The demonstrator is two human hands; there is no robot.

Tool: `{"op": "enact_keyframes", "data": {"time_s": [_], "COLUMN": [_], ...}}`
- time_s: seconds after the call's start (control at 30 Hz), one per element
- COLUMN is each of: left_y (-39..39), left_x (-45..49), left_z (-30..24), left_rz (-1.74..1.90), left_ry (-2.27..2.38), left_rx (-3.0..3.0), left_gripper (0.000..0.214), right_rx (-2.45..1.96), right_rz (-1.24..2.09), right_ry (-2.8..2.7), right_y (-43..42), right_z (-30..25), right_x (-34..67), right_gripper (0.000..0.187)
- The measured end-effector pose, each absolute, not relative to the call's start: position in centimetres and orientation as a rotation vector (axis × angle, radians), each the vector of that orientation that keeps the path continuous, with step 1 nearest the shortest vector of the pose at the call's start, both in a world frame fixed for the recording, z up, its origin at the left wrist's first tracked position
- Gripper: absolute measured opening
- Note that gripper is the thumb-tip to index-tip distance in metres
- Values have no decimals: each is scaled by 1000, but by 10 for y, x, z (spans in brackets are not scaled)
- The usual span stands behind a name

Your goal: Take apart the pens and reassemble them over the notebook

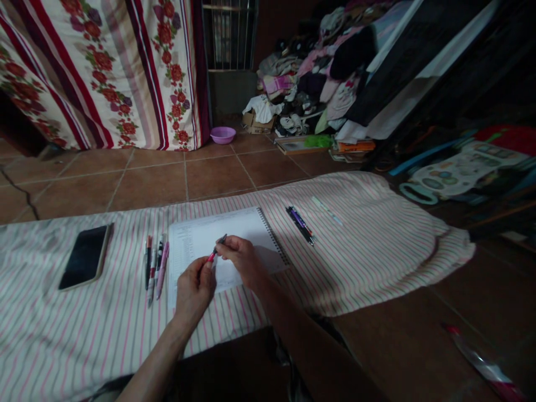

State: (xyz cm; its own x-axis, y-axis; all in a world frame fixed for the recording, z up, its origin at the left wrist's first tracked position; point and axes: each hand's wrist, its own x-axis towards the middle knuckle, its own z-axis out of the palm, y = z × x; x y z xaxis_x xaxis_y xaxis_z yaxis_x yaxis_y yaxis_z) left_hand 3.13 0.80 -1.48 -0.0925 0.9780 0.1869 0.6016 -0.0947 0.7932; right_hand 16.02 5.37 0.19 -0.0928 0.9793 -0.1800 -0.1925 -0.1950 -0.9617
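Observation:
Both hands meet over a spiral notebook (234, 229) lying open on a pink-striped cloth (355, 245). My left hand (193, 289) is closed around the lower, pink end of a pen (216, 249). My right hand (242, 258) pinches the same pen near its dark upper end. The pen is tilted, just above the white page. Left of the notebook lie several pens (154, 267) side by side. Two dark pens (300, 223) and a pale one (326, 211) lie to its right.
A black phone (85, 257) rests on the cloth at the left. Beyond is a tiled floor (167, 178) with a purple bowl (223, 134), a floral curtain (109, 72) and a heap of clothes (318, 72). A red-tipped object (481, 363) lies at the lower right.

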Motion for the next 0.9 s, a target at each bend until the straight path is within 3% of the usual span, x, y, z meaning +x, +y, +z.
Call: {"op": "enact_keyframes", "data": {"time_s": [0.17, 0.47, 0.9], "left_y": [9, 10, 12], "left_x": [30, 28, 26], "left_z": [-15, -17, -19], "left_rz": [1066, 1049, 1052], "left_ry": [1730, 1728, 1719], "left_rx": [1734, 1692, 1774], "left_gripper": [34, 34, 33], "right_rx": [-1101, -1259, -1222], "right_rz": [1589, 1483, 1573], "right_ry": [-931, -986, -911], "right_y": [52, 55, 53], "right_z": [4, 1, 6], "right_x": [160, 158, 160], "right_gripper": [30, 18, 23]}}
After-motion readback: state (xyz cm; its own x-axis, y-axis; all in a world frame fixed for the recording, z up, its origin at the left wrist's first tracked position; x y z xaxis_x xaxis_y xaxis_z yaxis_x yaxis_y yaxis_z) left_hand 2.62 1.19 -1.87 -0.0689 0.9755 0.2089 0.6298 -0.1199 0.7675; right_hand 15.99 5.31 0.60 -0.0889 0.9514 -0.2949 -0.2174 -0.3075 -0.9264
